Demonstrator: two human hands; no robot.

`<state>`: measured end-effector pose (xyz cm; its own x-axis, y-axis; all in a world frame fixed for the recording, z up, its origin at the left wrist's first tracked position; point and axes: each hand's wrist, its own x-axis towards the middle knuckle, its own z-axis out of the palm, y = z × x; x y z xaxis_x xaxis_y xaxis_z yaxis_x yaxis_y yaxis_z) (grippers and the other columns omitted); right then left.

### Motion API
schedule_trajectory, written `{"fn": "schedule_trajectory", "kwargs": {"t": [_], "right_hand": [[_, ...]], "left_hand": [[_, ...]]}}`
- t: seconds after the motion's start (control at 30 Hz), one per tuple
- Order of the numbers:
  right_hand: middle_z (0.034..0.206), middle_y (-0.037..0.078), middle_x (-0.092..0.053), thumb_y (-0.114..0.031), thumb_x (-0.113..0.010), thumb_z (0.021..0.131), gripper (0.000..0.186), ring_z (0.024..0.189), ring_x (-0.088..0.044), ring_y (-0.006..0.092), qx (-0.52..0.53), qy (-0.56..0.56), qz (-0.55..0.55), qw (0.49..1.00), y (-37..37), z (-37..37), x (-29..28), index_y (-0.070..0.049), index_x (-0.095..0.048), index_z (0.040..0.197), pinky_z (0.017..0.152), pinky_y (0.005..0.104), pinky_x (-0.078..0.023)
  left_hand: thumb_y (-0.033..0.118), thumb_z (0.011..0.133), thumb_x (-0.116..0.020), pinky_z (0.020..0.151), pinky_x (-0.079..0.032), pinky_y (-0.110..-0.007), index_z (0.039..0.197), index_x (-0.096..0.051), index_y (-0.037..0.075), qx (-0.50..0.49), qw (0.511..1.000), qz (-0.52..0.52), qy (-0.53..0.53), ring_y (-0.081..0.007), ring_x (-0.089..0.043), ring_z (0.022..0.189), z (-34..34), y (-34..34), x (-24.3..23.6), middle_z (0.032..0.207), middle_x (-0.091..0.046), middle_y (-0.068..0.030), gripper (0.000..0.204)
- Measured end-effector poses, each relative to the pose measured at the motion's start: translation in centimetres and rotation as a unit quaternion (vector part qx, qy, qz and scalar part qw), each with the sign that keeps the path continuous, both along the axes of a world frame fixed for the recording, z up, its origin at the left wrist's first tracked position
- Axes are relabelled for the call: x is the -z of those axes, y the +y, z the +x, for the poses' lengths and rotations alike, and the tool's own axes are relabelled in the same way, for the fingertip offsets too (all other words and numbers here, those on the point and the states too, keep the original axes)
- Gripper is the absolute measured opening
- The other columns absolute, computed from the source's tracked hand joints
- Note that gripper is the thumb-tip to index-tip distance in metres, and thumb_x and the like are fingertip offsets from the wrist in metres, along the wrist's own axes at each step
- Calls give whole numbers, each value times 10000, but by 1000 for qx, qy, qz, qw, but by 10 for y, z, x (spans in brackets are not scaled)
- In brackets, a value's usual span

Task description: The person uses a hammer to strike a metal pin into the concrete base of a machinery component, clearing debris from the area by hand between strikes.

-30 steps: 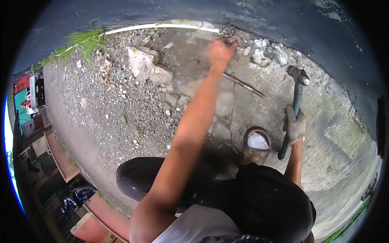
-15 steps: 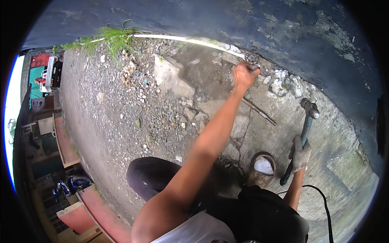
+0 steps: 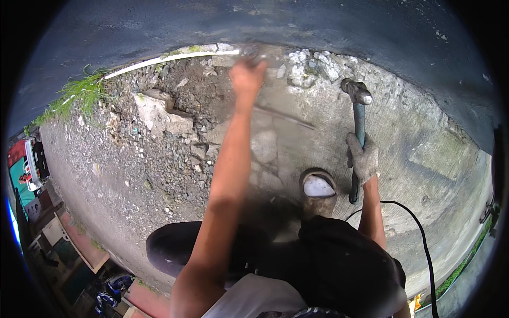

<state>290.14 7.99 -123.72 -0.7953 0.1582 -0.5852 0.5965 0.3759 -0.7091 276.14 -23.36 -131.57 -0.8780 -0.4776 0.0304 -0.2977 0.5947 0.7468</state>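
Note:
My left hand [image 3: 248,78] is bare and reaches to the foot of the dark wall, by the end of a white pipe [image 3: 175,58]. Motion smears its fingers, and the ground just beyond them is blurred too, so what they touch is unclear. In a light knitted glove, my right hand [image 3: 365,163] is closed round the handle of a hammer [image 3: 359,119]. The hammer's heavy metal head points toward the wall, over the concrete. Between the two hands, a thin metal rod [image 3: 289,117] lies on the ground, partly behind my left forearm.
White rubble [image 3: 313,68] lies along the wall [image 3: 254,24]. A broken concrete slab [image 3: 159,112] and loose gravel [image 3: 164,159] spread to the left. A black cable [image 3: 419,222] curves at the right, and my shoe [image 3: 318,186] is between my arms.
The view has swung right, so the scene sits farther left and higher. My left hand stays near the pipe's end, now more blurred. My right hand keeps hold of the hammer.

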Motion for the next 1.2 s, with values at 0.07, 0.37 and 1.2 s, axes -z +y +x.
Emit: {"fn": "schedule_trajectory", "kwargs": {"t": [0.07, 0.37, 1.2], "right_hand": [[571, 28, -520, -379, -648, 926, 365, 447, -501, 117, -5, -8, 16, 1000, 3, 1, 4, -22, -577, 911, 406, 308, -401], [570, 42, -536, -386, -640, 922, 381, 454, -520, 131, -17, 9, 26, 999, 5, 4, 11, -8, -597, 944, 418, 312, -406], [592, 6, -520, -340, -645, 927, 319, 448, -486, 96, -2, -8, -2, 1000, -5, -1, -4, -25, -596, 898, 402, 284, -393]], "left_hand": [[279, 714, -797, 755, -578, -410, 995, -710, -41, 4, 1000, -9, 19, -330, -728, 822, 6, 5, 2, 909, -729, -217, 435], [362, 682, -761, 739, -575, -442, 844, -694, -56, -17, 999, -34, 24, -395, -705, 759, 4, 2, 16, 805, -701, -255, 453], [326, 783, -785, 1078, -372, -510, 1311, -479, -40, 191, 968, -162, 24, -429, -412, 1272, 16, 97, -24, 1413, -422, -242, 711]]}}
